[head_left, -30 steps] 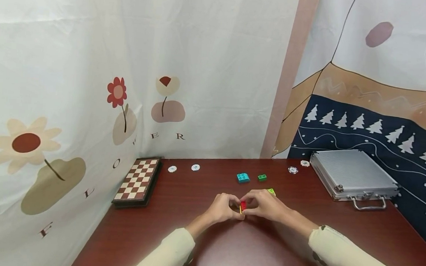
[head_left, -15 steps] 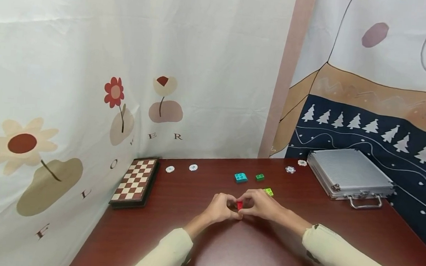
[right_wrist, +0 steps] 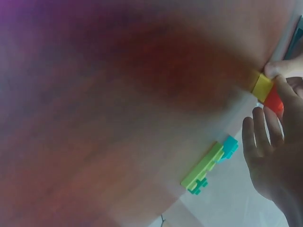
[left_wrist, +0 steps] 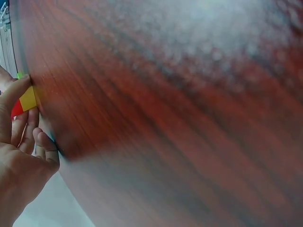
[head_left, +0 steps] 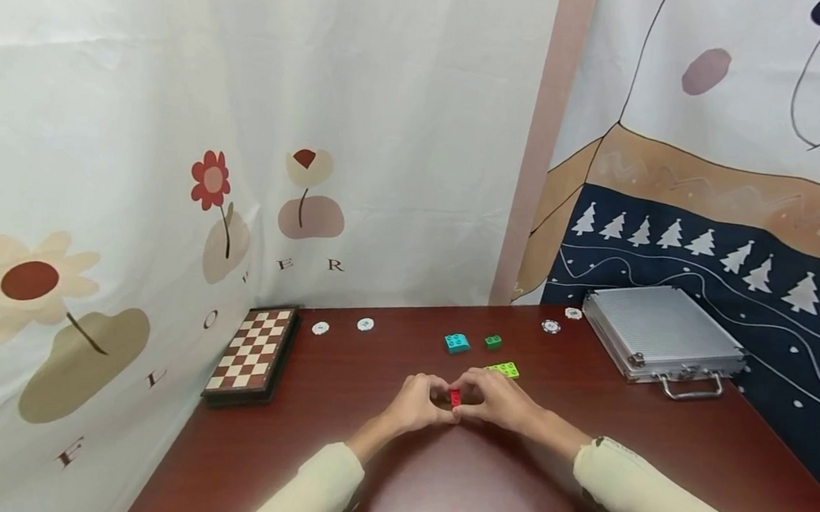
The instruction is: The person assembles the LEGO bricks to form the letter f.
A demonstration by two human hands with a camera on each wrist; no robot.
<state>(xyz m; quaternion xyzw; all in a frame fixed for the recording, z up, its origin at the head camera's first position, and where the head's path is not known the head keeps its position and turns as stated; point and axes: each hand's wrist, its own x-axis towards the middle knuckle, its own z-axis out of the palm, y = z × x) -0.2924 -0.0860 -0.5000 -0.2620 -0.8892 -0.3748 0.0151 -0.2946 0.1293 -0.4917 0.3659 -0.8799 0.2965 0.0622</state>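
While both hands meet low over the middle of the dark red bench (head_left: 480,483), the left hand (head_left: 415,403) and the right hand (head_left: 503,400) pinch a red brick (head_left: 455,397) joined to a yellow brick (right_wrist: 262,87) between their fingertips. Just beyond lie a lime green plate (head_left: 504,369), a turquoise brick (head_left: 457,343) and a small green brick (head_left: 493,341).

A small red brick (head_left: 455,397) is joined to a small yellow brick (right_wrist: 262,87). The pair is pinched between the fingertips of the left hand (head_left: 417,403) and the right hand (head_left: 500,399). It is held just above the table (head_left: 480,483), near the lime green plate (head_left: 504,369).
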